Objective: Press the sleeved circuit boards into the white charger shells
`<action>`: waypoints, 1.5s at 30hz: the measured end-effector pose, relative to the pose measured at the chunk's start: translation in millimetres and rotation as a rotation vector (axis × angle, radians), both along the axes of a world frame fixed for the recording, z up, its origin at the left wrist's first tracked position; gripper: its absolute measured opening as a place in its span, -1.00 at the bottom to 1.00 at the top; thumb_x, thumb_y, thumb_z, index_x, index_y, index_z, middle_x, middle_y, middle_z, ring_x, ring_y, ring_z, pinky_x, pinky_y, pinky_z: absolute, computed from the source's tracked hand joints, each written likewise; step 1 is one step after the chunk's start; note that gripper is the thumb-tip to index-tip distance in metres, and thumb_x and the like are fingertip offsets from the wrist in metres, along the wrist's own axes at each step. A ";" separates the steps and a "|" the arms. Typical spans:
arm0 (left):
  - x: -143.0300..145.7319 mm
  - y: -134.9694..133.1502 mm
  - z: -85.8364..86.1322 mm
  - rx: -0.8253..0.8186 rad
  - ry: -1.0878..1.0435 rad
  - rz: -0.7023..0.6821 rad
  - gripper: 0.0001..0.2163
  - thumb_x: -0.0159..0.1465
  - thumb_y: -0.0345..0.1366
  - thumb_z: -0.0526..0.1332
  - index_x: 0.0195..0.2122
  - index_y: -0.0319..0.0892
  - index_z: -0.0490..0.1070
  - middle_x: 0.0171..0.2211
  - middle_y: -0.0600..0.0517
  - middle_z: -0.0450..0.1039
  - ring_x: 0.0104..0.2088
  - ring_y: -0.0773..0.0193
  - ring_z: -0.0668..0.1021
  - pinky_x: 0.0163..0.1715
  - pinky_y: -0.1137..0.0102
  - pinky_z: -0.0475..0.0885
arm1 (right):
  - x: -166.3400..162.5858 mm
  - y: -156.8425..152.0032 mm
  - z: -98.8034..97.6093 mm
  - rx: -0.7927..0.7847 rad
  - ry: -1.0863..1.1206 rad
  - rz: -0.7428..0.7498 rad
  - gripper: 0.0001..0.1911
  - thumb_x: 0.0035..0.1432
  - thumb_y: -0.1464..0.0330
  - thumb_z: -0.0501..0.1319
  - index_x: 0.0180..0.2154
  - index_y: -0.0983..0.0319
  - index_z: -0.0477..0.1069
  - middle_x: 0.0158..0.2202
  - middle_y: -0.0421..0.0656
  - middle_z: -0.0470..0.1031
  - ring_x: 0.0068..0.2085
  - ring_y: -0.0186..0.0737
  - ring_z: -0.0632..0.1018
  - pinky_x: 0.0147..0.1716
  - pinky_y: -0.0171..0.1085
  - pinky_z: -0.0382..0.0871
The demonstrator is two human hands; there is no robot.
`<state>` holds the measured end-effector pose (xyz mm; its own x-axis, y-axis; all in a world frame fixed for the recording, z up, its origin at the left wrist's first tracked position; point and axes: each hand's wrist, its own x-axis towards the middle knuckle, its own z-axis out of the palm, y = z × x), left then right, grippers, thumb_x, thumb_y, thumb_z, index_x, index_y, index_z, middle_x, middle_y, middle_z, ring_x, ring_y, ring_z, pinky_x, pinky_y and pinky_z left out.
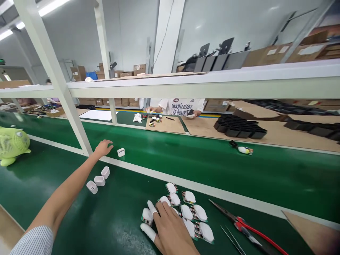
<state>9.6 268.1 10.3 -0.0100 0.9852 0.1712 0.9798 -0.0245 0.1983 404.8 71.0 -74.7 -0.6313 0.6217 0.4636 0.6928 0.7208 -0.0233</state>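
Note:
My left hand point(103, 148) is stretched out over the pale rail, its fingers extended and holding nothing. Just beyond its fingertips sits a small white plastic case point(121, 152) on the green belt. My right hand point(171, 228) is low in the middle, with white finger cots on its thumb and index finger. Those two fingers are at the sides of a small circuit board with a white pad point(147, 215). Several similar padded circuit boards point(201, 213) lie under and beside this hand; some are partly covered by it.
Three white plastic cases point(99, 181) stand near my left forearm. Red-handled pliers point(241, 225) and tweezers point(231, 239) lie at right. A green fan point(13, 145) is far left. A shelf post point(65, 95) rises beside my left arm. Opposite, a person point(183, 106) works near black trays point(239, 126).

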 end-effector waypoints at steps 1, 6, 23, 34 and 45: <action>-9.3 -4.7 -0.1 0.004 0.008 0.029 -0.68 0.47 -0.19 0.30 0.18 -0.19 0.45 0.17 -0.14 0.48 0.07 0.04 0.60 0.06 0.04 0.58 | -5.0 1.1 -2.1 0.003 -0.005 -0.014 -0.78 0.28 0.26 0.35 -0.11 0.23 0.50 -0.18 0.04 0.54 -0.10 0.16 0.59 -0.08 0.06 0.55; -32.7 -27.2 0.2 -0.001 0.007 0.066 -0.70 0.47 -0.18 0.30 0.16 -0.19 0.47 0.13 -0.13 0.51 0.03 0.07 0.61 0.02 0.08 0.60 | -16.2 0.6 1.7 -0.141 -0.078 0.085 -0.77 0.06 0.51 0.28 -0.20 0.20 0.52 -0.10 0.02 0.55 -0.08 0.10 0.59 -0.08 -0.01 0.58; 68.1 -151.0 1.8 0.041 -0.049 -0.327 -0.56 0.31 -0.14 0.43 0.20 -0.05 0.51 0.26 -0.12 0.49 0.25 -0.06 0.53 0.28 0.14 0.43 | -1.6 -7.3 -12.4 -0.089 0.202 0.162 -0.38 0.38 0.52 0.04 0.42 0.27 0.10 0.15 0.11 0.49 0.13 0.11 0.53 0.10 0.07 0.58; 88.6 -162.8 3.1 0.087 -0.171 -0.242 -0.64 0.40 -0.22 0.19 0.19 -0.15 0.50 0.14 -0.12 0.57 0.05 0.03 0.64 0.12 0.23 0.54 | -8.3 -20.0 5.6 -0.186 0.096 0.023 -0.62 0.44 0.34 0.20 0.17 0.42 0.38 -0.14 0.08 0.49 -0.07 0.13 0.55 0.00 0.15 0.57; 115.8 -214.4 -61.3 -0.163 -0.516 -0.566 -0.23 0.22 -0.10 0.53 0.41 0.11 0.24 0.27 -0.10 0.41 -0.02 0.09 0.62 -0.02 0.22 0.64 | 23.3 -17.2 38.5 -0.590 0.054 0.260 -0.46 0.22 0.64 0.15 0.21 0.25 0.41 0.32 0.00 0.42 0.20 -0.01 0.48 0.22 0.04 0.49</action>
